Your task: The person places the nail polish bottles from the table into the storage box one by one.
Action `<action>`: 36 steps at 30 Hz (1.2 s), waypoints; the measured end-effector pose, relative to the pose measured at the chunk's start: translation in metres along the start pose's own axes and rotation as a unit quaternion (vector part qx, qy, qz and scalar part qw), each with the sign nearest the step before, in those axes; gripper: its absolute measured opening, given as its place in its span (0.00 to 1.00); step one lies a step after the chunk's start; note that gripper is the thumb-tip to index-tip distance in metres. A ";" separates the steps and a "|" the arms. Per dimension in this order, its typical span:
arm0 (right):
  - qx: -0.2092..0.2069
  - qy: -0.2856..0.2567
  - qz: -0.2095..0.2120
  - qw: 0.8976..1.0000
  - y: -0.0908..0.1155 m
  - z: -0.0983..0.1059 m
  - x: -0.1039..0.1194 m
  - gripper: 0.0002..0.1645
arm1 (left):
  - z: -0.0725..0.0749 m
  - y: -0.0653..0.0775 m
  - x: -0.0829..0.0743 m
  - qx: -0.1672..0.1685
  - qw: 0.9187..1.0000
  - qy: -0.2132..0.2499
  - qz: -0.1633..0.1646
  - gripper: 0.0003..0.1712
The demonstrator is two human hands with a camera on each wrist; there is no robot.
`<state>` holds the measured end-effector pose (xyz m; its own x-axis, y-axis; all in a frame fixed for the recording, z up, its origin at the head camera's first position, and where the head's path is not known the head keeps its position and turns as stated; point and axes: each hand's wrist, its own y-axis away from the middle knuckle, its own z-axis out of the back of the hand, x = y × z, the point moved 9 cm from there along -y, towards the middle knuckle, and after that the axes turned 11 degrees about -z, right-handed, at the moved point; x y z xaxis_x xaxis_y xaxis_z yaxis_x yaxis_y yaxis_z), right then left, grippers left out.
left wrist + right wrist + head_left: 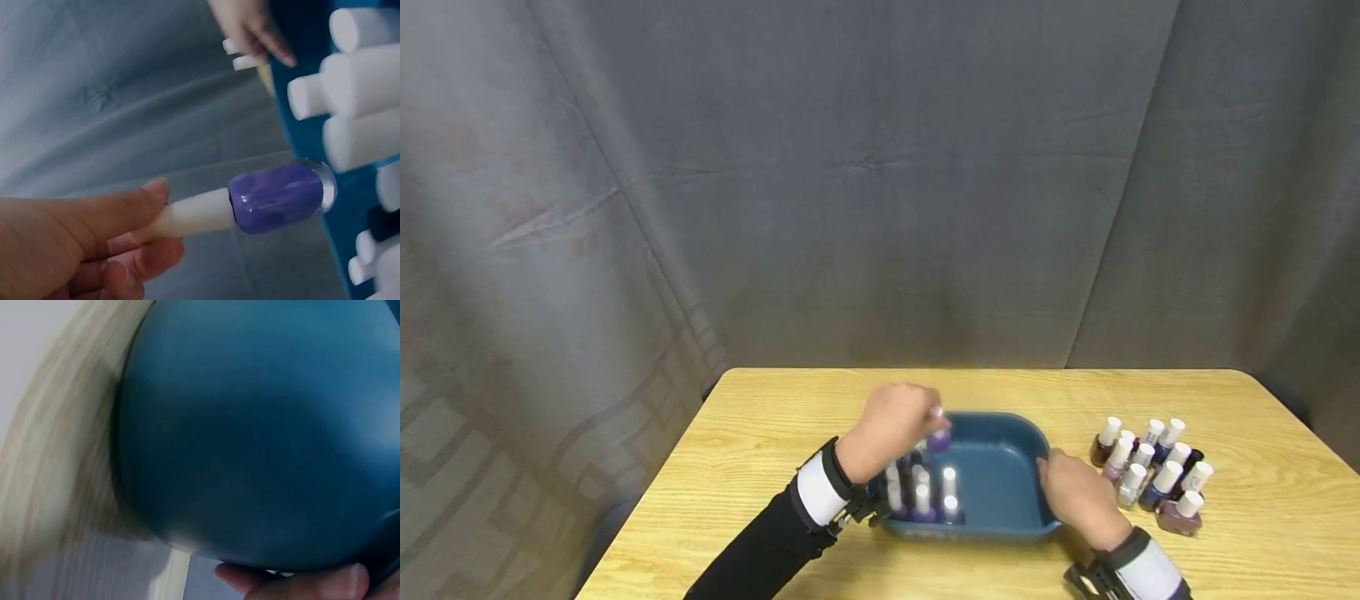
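My left hand (pixel 895 421) pinches a purple nail polish bottle (pixel 278 195) by its white cap, above the left part of a blue tray (pixel 1000 475). In the left wrist view the bottle is tilted, base pointing to the right and away from the fingers. Several nail polish bottles with white caps (pixel 922 498) stand inside the tray's left part, some hidden behind my left hand and wrist. At the tray's right side, my right hand (pixel 1078 496) grips the rim; in the right wrist view its fingers (pixel 312 586) show at the edge of the tray.
A cluster of several more nail polish bottles (pixel 1165 479), brown, pink, dark blue and mauve, stands on the wooden table (pixel 760 433) just right of my right hand. A grey curtain (pixel 880 208) hangs behind the table's far edge.
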<state>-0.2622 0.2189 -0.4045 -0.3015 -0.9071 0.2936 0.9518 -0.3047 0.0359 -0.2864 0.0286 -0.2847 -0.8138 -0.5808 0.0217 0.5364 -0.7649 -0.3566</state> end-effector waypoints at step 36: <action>-0.001 -0.001 0.002 1.000 0.001 0.001 0.000 0.15 | -0.062 0.003 -0.019 0.122 0.991 0.058 -0.021 0.07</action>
<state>-0.2618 0.2186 -0.4035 -0.2977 -0.9076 0.2960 0.9528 -0.3019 0.0326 -0.2829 0.0546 -0.3441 -0.8490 -0.5220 -0.0814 0.5283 -0.8405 -0.1205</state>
